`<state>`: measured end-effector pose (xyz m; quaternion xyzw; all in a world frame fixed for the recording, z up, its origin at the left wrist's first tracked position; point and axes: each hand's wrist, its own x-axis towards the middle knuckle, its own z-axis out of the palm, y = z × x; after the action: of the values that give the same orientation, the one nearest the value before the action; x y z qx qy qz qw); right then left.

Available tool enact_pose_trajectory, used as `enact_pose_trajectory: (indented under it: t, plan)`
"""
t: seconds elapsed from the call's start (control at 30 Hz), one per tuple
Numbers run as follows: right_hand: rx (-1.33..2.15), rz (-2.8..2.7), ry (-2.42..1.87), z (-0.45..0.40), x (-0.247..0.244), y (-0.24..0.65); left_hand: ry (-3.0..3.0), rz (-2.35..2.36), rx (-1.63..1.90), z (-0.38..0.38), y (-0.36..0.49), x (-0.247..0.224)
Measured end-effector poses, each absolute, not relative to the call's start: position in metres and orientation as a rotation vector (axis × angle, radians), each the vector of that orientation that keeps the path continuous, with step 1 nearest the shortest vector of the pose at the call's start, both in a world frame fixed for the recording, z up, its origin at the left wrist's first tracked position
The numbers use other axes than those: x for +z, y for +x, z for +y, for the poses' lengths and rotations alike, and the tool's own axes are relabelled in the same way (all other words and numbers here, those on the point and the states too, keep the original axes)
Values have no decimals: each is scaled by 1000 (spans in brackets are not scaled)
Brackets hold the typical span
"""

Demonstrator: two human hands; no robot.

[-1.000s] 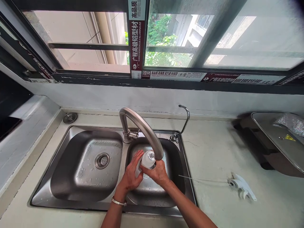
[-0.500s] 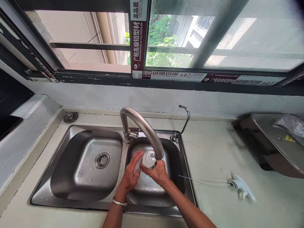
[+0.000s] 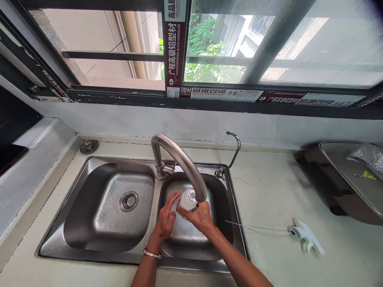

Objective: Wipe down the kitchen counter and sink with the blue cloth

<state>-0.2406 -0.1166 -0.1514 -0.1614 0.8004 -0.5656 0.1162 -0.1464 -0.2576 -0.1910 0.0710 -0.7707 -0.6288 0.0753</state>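
Counted two basins (image 3: 131,229), one bottle (image 3: 187,201), one sprayer (image 3: 308,235). Found bottle gripped in right hand (image 3: 200,218); cannot tell contents. Noted left hand (image 3: 165,220) loosely spread, empty, just beside.

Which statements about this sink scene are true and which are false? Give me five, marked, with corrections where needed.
1. The right hand grips the bottle. True.
2. The bracelet is on the right wrist. False: it is on the wrist of the left hand.
3. The spray head lies on the counter, to the right of the sink. True.
4. The spray head is fitted on the bottle. False: the two are apart.
5. A drain shows in the left basin. True.
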Motion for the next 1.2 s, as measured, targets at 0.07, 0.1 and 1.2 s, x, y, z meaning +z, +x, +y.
enact_pose_trajectory:
  t: [0.07,0.1,1.2]
  plan:
    - [-1652,2357,-466,-116,-151,-241,222,-2322,-1885,-258,-147,-193]
    - [-1646,2361,-462,-115,-151,-240,225,-2327,-1883,-257,-146,-194]
    - [-1631,2434,-495,-116,-150,-241,530,-2422,-1243,-286,-264,-133]
